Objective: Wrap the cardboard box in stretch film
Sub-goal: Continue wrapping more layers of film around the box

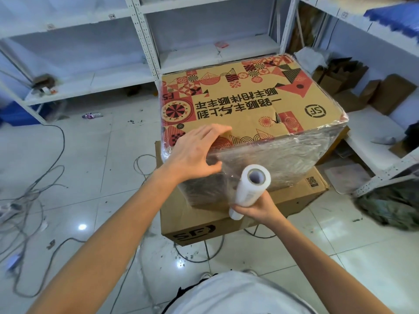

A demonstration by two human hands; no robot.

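Observation:
A brown cardboard box [247, 98] with red and black printed patterns stands on a second, flatter cardboard box [204, 223]. Clear stretch film [283, 159] covers its near side and wraps around its corners. My left hand [195, 152] lies with straight fingers on the box's near top corner, pressing there. My right hand [258, 208] grips the lower end of a white roll of stretch film [250, 186], held upright against the near side. Film runs from the roll onto the box.
White metal shelving [145, 53] stands behind and to the right. Cables [34, 189] trail over the tiled floor at left. Folded cartons [353, 87] lie on the right shelf, and a dark green bundle [392, 207] sits on the floor at right.

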